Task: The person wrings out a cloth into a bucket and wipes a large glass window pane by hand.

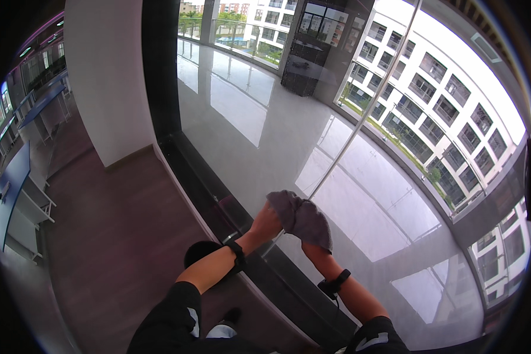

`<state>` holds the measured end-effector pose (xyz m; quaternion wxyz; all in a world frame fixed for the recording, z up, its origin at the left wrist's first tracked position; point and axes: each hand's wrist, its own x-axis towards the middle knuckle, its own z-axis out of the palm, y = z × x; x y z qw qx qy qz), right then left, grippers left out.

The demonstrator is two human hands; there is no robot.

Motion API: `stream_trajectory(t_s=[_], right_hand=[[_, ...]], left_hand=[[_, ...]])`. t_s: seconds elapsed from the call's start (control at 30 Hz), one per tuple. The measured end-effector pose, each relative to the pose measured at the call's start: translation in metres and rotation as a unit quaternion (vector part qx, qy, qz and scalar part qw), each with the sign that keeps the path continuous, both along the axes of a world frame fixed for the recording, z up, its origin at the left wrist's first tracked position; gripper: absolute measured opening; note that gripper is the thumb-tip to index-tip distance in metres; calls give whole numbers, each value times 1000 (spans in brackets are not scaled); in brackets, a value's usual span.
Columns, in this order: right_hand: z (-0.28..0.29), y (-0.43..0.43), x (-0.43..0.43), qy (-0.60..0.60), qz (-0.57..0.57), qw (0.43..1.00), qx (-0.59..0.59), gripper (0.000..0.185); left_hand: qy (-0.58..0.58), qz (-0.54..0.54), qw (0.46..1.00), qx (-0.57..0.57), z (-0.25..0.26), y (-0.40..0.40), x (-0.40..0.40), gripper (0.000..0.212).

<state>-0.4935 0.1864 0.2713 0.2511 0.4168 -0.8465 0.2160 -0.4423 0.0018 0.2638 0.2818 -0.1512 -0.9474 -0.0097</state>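
A grey cloth covers the fingers of both hands, held up in front of a glass pane with a thin metallic vertical strip at its joint. My left hand reaches into the cloth's left side, with a black band on the wrist. My right hand is under its lower right edge and also wears a black wrist device with a short cable. The cloth hides the fingers of both hands, so their exact grip does not show.
A black window frame and sill run diagonally below the hands. A dark round object lies partly behind my left forearm. A white pillar stands to the left, with blue-topped tables beyond. Behind the glass are a glossy floor and buildings.
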Motion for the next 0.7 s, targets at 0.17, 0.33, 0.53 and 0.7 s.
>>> stream_trajectory(t_s=[0.17,0.33,0.53,0.7], right_hand=[[-23,55,16,-141,35,986,-79,24],[26,122,81,-323,38,940,-98,27],[-51,300,135,-304,-48,948,-76,33],[-24,451,198,-141,-174,972,69,42]], left_hand=[[-34,-36,993,105,-22,51,15,54],[-68,-99,985,128,-28,103,53,55],[-49,-261,961,82,-59,234,60,49],[-40,-370,924,-83,-57,358,80,51]])
